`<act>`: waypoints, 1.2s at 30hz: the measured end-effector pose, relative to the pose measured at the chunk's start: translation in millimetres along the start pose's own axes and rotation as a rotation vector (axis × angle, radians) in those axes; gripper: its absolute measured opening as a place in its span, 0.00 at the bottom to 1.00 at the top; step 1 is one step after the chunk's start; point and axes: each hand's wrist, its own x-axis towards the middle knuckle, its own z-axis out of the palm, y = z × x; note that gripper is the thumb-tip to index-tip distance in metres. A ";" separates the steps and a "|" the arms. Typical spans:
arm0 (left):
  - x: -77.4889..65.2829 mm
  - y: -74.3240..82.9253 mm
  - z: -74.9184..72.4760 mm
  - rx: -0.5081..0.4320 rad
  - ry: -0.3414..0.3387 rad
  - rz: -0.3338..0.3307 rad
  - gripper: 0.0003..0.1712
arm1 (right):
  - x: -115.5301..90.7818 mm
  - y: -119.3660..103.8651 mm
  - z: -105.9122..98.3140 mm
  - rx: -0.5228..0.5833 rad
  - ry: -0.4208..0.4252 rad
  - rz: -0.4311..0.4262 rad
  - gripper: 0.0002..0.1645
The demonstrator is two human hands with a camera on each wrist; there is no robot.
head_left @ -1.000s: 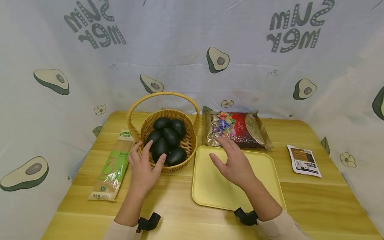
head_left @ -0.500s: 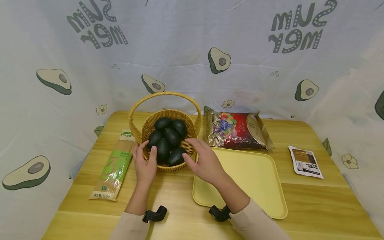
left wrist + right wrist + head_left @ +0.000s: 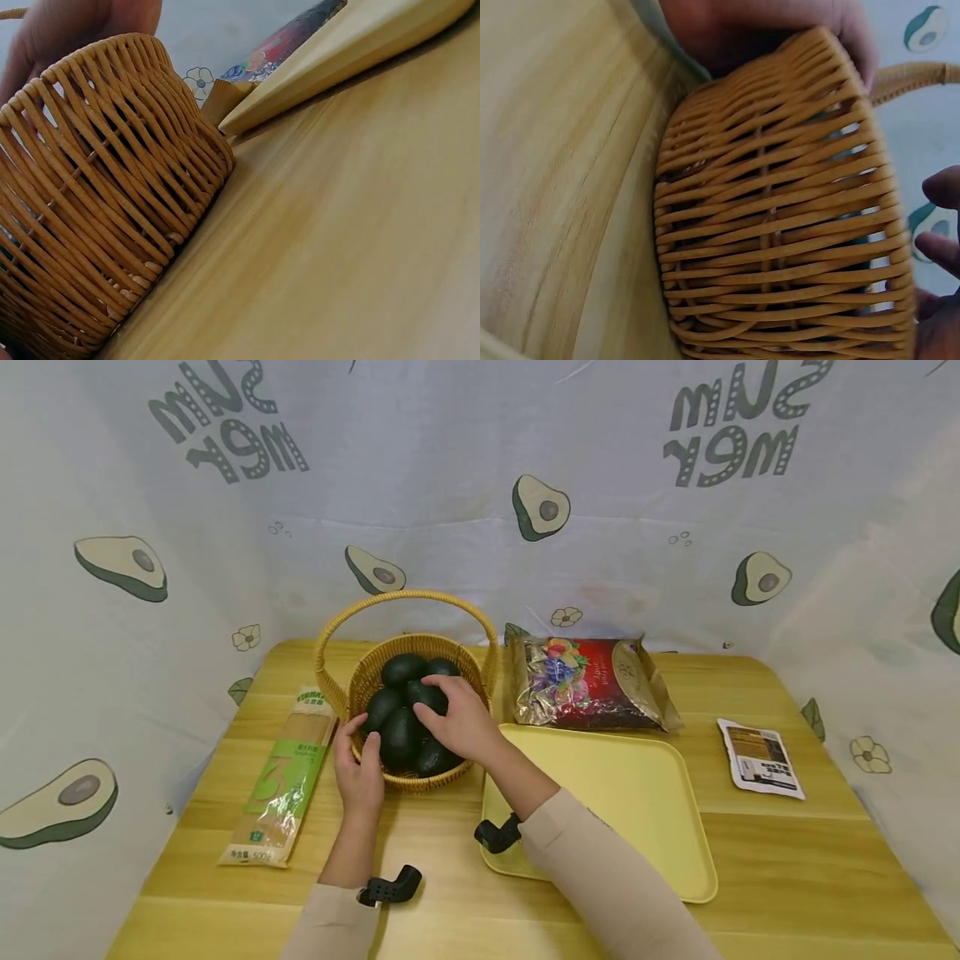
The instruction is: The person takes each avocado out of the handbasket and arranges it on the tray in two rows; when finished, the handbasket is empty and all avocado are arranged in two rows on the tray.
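Observation:
A round wicker basket [image 3: 431, 783] with a tall arched handle holds several dark green avocados [image 3: 400, 739]. My left hand [image 3: 362, 777] is at the basket's near left rim, its thumb over the inner side and its fingers along the outer side. My right hand [image 3: 465, 722] reaches in over the right rim. Its thumb and fingers lie around the middle avocado [image 3: 429, 696], which stays among the others. In the left wrist view the woven basket wall [image 3: 112, 180] covers the left; in the right wrist view the left fingers [image 3: 945, 187] show beyond the rim.
Right of the basket lies a yellow tray [image 3: 622, 793], partly under the right forearm. Behind it is a red and gold candy bag [image 3: 592, 683]. A spaghetti packet [image 3: 281, 781] lies left of the basket, and a small white-edged pouch [image 3: 761, 760] at the far right.
My right hand has moved left from above the tray into the basket and onto the middle avocado. My left hand has settled lower on the basket's left rim.

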 end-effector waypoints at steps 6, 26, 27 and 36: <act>-0.4 -2.2 -0.4 -0.029 -0.014 0.025 0.20 | 13.7 4.7 5.3 -0.023 -0.025 0.076 0.32; -0.2 -5.3 -3.1 -0.021 -0.029 0.011 0.21 | 28.2 13.7 21.5 0.073 -0.088 0.208 0.33; 0.1 -5.3 -3.1 -0.023 -0.029 0.014 0.21 | 28.6 13.4 21.3 0.078 -0.079 0.202 0.33; -0.2 -6.2 -3.0 -0.022 -0.025 0.023 0.21 | 25.1 10.0 19.1 0.192 0.085 0.128 0.35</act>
